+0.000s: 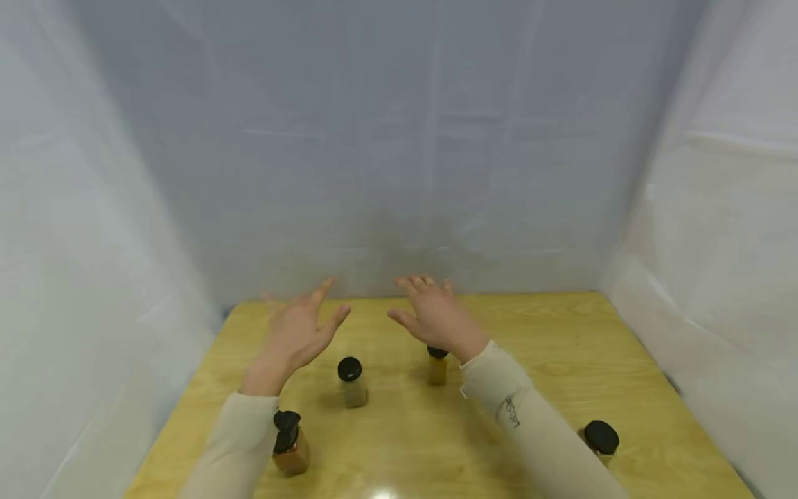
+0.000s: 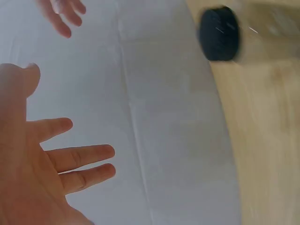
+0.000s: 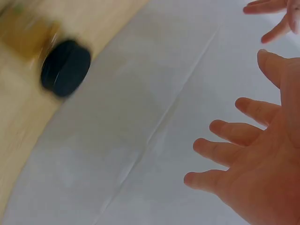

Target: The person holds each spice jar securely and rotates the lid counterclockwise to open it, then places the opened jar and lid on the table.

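Both hands hover above the wooden table with fingers spread and nothing held. My left hand point(image 1: 294, 336) is over the table's left half, up and left of a black-lidded glass jar point(image 1: 353, 383) with pale contents. Over the middle, my right hand point(image 1: 439, 315) partly overlaps a second black-lidded jar point(image 1: 438, 371) with yellow-orange contents. Beside the left sleeve stands a jar of reddish-brown contents point(image 1: 291, 454), its black flip lid point(image 1: 287, 420) raised. In the right wrist view, the right palm point(image 3: 267, 173) faces the camera, and a black lid point(image 3: 65, 68) shows blurred.
Another black-lidded jar point(image 1: 601, 438) stands at the front right, right of the right forearm. The wooden table point(image 1: 548, 346) ends at a grey-white sheet point(image 1: 399, 173) behind, with white sheets point(image 1: 717, 242) hanging at both sides.
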Motion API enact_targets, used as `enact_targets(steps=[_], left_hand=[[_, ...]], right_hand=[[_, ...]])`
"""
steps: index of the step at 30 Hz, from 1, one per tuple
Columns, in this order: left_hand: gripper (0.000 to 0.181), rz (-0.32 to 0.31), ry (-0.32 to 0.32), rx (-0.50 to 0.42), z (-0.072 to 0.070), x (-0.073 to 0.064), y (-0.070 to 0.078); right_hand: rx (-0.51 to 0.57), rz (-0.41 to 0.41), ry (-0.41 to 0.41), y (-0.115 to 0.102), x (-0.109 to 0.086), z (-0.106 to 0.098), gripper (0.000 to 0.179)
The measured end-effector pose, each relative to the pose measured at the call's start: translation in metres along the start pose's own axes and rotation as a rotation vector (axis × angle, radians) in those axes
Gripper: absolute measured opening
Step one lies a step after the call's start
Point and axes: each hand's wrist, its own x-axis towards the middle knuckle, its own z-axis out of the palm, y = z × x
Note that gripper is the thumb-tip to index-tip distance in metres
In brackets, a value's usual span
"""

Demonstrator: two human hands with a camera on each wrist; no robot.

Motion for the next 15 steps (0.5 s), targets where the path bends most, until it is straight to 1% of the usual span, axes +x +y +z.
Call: enact_targets(steps=[2, 4, 6, 10, 11, 13, 15], left_hand=[[0.083, -0.002, 0.011, -0.001, -0.002, -0.008, -0.008], [0.081, -0.006, 0.010, -0.026, -0.003, -0.018, -0.014], [0.079, -0.014, 0.013, -0.045, -0.003, -0.031, -0.019], [0.073, -0.031, 0.035, -0.081, -0.004, -0.062, -0.030], [0.072, -0.036, 0.038, -0.093, -0.004, -0.070, -0.033], [0.069, -0.045, 0.044, -0.128, -0.002, -0.086, -0.038], [0.067, -0.062, 0.042, -0.165, 0.000, -0.102, -0.045]], right_hand=[[0.004, -0.032, 0.007, -0.011, 0.002, 0.006, 0.068], [-0.001, -0.071, 0.010, -0.022, 0.003, 0.010, 0.067], [-0.014, -0.116, 0.015, -0.034, 0.003, 0.016, 0.066], [-0.037, -0.218, 0.020, -0.060, -0.003, 0.028, 0.063], [-0.060, -0.239, 0.019, -0.066, -0.004, 0.032, 0.063], [-0.086, -0.270, -0.002, -0.079, -0.008, 0.038, 0.063], [-0.077, -0.294, -0.038, -0.089, -0.010, 0.046, 0.063]])
